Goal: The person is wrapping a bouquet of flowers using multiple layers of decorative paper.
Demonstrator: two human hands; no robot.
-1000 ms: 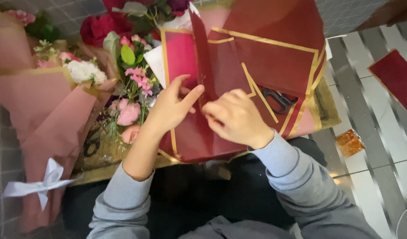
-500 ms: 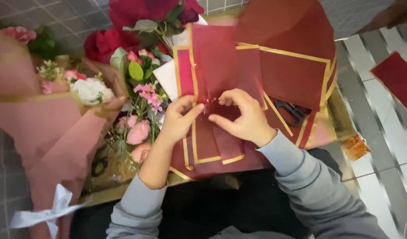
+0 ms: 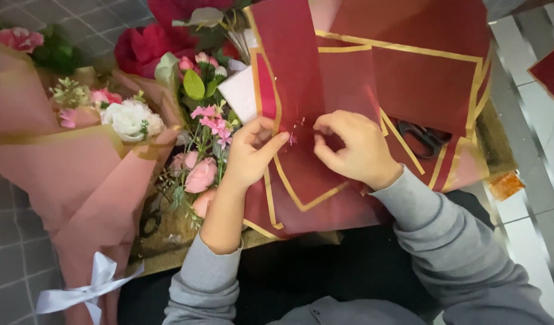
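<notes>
Both pinching, left hand (image 3: 250, 153) and right hand (image 3: 352, 147) on dark red wrapping paper (image 3: 301, 108), scissors (image 3: 424, 137) beneath sheets, pink bouquet (image 3: 78, 162) leftward

Left of the grip lies a finished bouquet (image 3: 78, 174) in pink paper, with a white rose (image 3: 127, 118) and a white ribbon (image 3: 87, 292) at its stem. Just beside the grip are loose pink flowers (image 3: 201, 174); red roses (image 3: 141, 48) lie above. Right of the grip, scissors (image 3: 422, 137) show under red paper.
</notes>
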